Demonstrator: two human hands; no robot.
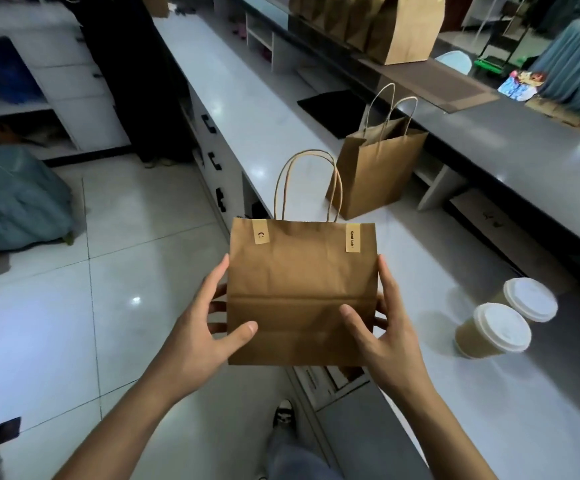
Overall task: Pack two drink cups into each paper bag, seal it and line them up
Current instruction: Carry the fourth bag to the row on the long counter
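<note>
I hold a brown paper bag (pixel 300 289) upright in the air in front of me, over the counter's near edge. Its top is folded shut and two tan stickers hold it closed. My left hand (pixel 208 323) grips its left side and my right hand (pixel 382 327) grips its right side, thumbs on the front. A second paper bag (pixel 375 171) stands open on the white counter beyond. Two lidded drink cups (pixel 493 332) (pixel 529 299) stand on the counter at the right.
The white counter (pixel 247 109) runs away from me, with a raised dark ledge (pixel 510 143) on its right. Several sealed bags (pixel 402 32) stand in a row on that ledge at the far end. A black mat (pixel 333 110) lies on the counter. Tiled floor is to the left.
</note>
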